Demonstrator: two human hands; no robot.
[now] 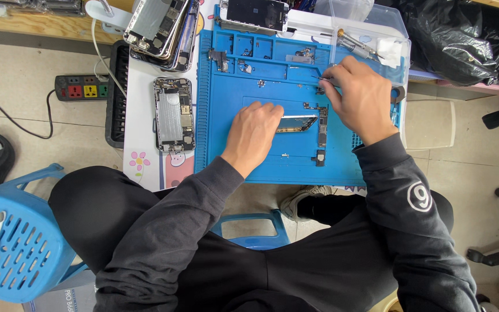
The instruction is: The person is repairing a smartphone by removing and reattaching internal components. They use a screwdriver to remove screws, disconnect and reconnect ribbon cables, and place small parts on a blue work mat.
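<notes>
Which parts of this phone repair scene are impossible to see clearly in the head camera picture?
- Head view: the left hand covers the left end of the silver opened phone frame on the blue rubber work mat.
- The thin metal tool tip at the right hand is too small to identify.
- The black-screened phone is cut off by the top edge.

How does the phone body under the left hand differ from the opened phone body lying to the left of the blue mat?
The phone body on the blue mat lies crosswise, half covered by the left hand; the other phone body lies lengthwise on the white table, untouched and fully visible. Both are opened, without screens.
</notes>
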